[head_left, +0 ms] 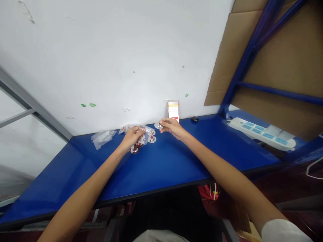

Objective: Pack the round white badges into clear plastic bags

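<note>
My left hand (pixel 131 137) is closed on a see-through plastic bag (pixel 147 129), which stretches out to the right of its fingers. Below and beside that hand lie several shiny round discs with red parts, among them one disc (pixel 151 139) to the right and a darker disc (pixel 135 150) under the wrist side. Between the thumb and fingers of my right hand (pixel 172 127) is a silver round disc (pixel 157 125), held near the wall just right of the bag. The fingers partly cover it. What lies under my left palm is hidden.
On the blue table (pixel 161 168), more see-through bags (pixel 103 138) lie at the left. A lit phone (pixel 173 113) leans on the white wall, with a small black object (pixel 194 119) to its right. A white power strip (pixel 262 133) sits beyond the blue frame (pixel 224 101).
</note>
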### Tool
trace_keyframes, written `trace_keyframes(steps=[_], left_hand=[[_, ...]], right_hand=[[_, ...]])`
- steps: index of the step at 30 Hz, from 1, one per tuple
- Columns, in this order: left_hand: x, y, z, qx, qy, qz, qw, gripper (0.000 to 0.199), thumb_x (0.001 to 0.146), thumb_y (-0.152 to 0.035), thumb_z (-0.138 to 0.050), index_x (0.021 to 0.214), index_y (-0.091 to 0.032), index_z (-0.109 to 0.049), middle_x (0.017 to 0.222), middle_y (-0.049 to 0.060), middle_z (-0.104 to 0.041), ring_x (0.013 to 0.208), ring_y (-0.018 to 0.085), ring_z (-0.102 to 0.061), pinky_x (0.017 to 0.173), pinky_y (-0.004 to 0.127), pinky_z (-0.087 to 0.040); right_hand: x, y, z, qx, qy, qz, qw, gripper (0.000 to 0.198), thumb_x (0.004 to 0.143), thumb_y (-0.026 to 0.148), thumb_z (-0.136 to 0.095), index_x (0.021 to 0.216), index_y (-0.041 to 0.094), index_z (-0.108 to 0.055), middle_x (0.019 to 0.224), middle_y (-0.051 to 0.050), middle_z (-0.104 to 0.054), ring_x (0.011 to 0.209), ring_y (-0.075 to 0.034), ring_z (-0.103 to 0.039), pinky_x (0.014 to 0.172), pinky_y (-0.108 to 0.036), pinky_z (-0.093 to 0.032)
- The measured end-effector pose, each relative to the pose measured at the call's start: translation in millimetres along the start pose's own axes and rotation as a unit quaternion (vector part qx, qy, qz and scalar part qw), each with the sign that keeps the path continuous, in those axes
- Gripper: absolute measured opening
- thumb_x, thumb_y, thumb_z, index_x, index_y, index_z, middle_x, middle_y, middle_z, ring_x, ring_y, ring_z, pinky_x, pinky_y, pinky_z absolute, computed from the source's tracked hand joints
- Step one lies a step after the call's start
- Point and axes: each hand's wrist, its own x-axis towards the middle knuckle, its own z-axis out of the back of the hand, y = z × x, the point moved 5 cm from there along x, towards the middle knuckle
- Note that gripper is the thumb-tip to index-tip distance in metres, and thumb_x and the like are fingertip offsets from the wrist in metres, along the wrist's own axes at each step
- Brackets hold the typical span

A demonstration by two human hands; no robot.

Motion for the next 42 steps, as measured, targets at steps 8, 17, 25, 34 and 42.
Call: trace_keyframes(steps=[8,17,25,34,42], left_hand=[[-4,-6,5,0.074,-0.027,0.002,0.997,0.051,0.085,-0.064,-0.078,0.066,-0.020,-0.062,0.045,-0.002,-0.049,0.037,0.011,-0.040,0.042,0.027,-0.026],[-9,-18,-6,0.117,0.038,-0.081,0.989,0.043,0.092,-0.062,-0.070,0.089,-0.020,-0.076,0.048,-0.005,-0.045,0.042,0.012,-0.036,0.049,0.029,-0.024],[-11,-15,-8,0.106,0.059,-0.067,0.990,0.047,0.094,-0.064,-0.067,0.101,-0.020,-0.080,0.047,-0.005,-0.046,0.041,0.014,-0.039,0.048,0.029,-0.027],[-9,-21,-8,0.116,0.065,-0.091,0.987,0.048,0.096,-0.060,-0.065,0.116,-0.020,-0.083,0.068,0.002,-0.071,0.063,0.022,-0.060,0.062,0.032,-0.043],[-10,-23,-9,0.064,0.063,-0.075,0.993,0.049,0.092,-0.062,-0.070,0.112,-0.020,-0.086,0.111,0.009,-0.082,0.096,0.030,-0.073,0.088,0.039,-0.056]], right_hand=[[-17,15,-36,-0.109,0.161,0.026,0.981,0.038,0.082,0.043,-0.091,0.100,0.018,-0.071,0.088,-0.004,-0.077,0.079,-0.022,-0.079,0.076,-0.035,-0.067],[-20,23,-41,-0.299,0.061,0.166,0.938,0.014,0.094,0.029,-0.072,0.105,0.020,-0.072,0.106,-0.006,-0.077,0.094,-0.020,-0.072,0.085,-0.033,-0.059],[-19,26,-36,-0.330,0.041,0.195,0.923,0.012,0.095,0.025,-0.070,0.106,0.021,-0.073,0.104,-0.006,-0.078,0.094,-0.020,-0.072,0.079,-0.031,-0.057],[-14,17,-30,-0.295,0.058,0.158,0.941,0.020,0.091,0.029,-0.075,0.109,0.021,-0.071,0.100,-0.005,-0.076,0.085,-0.018,-0.068,0.074,-0.030,-0.055],[-15,20,-27,-0.309,0.029,0.171,0.935,0.021,0.092,0.030,-0.074,0.111,0.022,-0.070,0.100,-0.005,-0.074,0.088,-0.019,-0.068,0.076,-0.031,-0.055]])
